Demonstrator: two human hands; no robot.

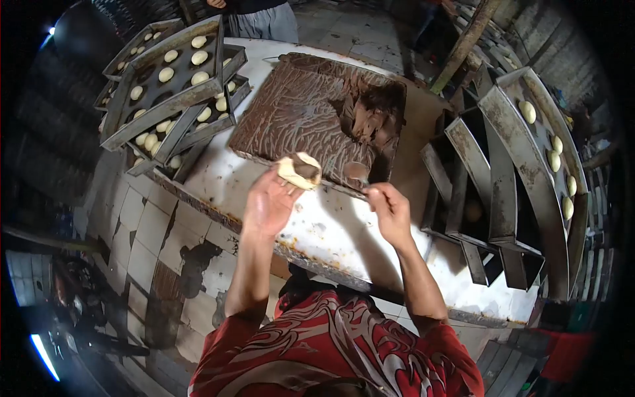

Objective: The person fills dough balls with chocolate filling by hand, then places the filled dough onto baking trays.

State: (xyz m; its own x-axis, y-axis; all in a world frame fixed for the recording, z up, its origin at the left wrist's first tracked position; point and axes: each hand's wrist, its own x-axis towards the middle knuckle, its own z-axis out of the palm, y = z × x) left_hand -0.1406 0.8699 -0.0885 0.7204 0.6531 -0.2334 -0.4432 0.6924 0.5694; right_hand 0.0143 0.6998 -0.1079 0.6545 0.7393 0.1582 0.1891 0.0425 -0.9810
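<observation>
My left hand (270, 205), palm up, holds a flattened piece of pale dough (287, 173) on its fingers, with a brown chocolate-coloured filling (305, 171) on it. My right hand (390, 206) is closed round the thin handle of a spoon (357, 172). The spoon's round end is over the near edge of a wide slab of brown paste (291, 106), whose surface is scored with wavy lines. Toward the slab's right side the paste is dug out into a rough heap (370, 116). Both hands are above the near part of the white table.
Stacked metal trays (126, 135) with round dough balls (200, 57) stand at the table's left end. More metal trays (512, 126) lean at the right, one carrying several dough balls (554, 160). A wooden post (466, 46) rises behind. Across the table stands another person (261, 21).
</observation>
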